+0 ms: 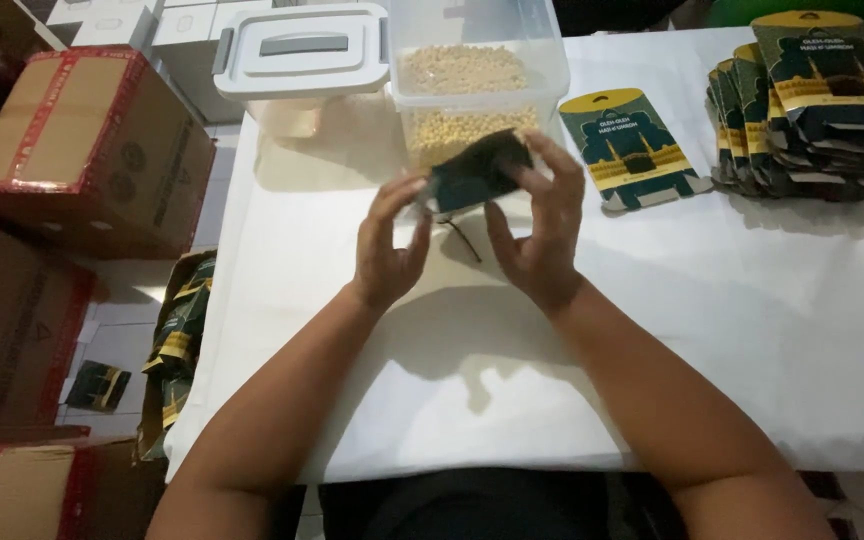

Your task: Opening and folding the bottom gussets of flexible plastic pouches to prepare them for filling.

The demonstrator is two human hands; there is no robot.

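Both of my hands hold one small dark green pouch [477,172] above the white table [752,330], just in front of a clear plastic tub [479,75] of small beige beans. My left hand [389,240] pinches the pouch's left end with thumb and fingers. My right hand [540,225] grips its right end from above. The pouch is tilted and partly hidden by my fingers.
A flat dark green and yellow pouch [630,150] lies right of the tub, and a pile of the same pouches [812,105] sits at the far right. The tub's grey-handled lid [302,50] rests at the back left. Cardboard boxes [82,150] and more pouches [177,340] stand on the floor at the left.
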